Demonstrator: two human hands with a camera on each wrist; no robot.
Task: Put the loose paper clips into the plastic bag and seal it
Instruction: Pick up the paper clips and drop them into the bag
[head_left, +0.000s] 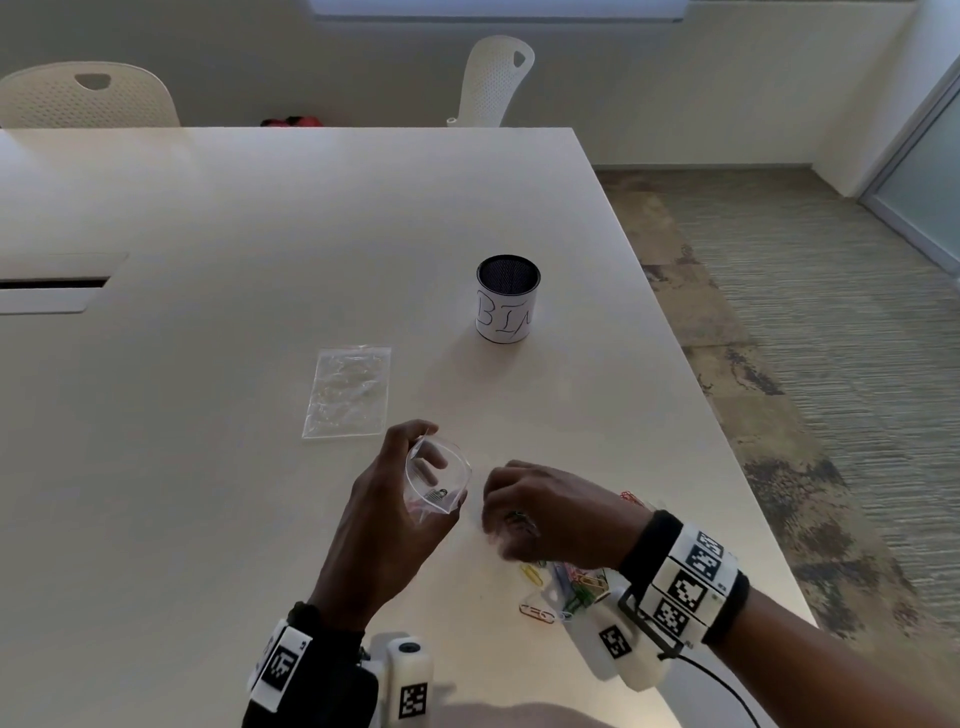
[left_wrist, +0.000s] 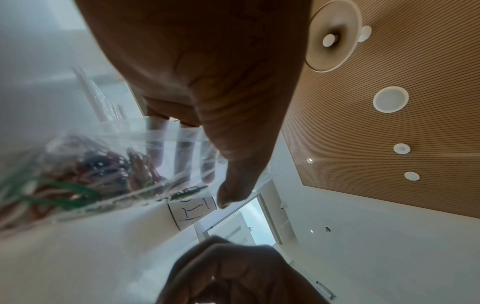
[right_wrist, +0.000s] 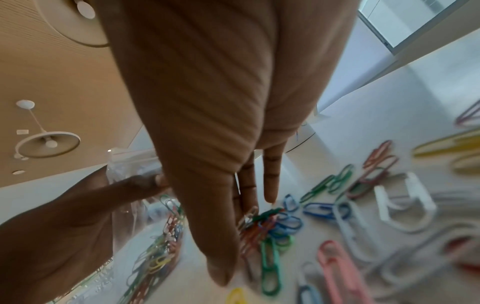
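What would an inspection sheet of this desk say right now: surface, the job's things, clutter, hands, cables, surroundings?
Surface: pale table, with a slot at its left edge.
Job's things: bag held open, some clips already inside; loose clips still scattered on the table.
Clutter: second bag lying flat; cup with handwriting, standing upright.
Hands: left hand grips the bag; right hand pinches a bunch of clips beside it.
Cables: black cable from the right wrist rig.
Surroundings: two white chairs behind the table, carpet, glass door at right.
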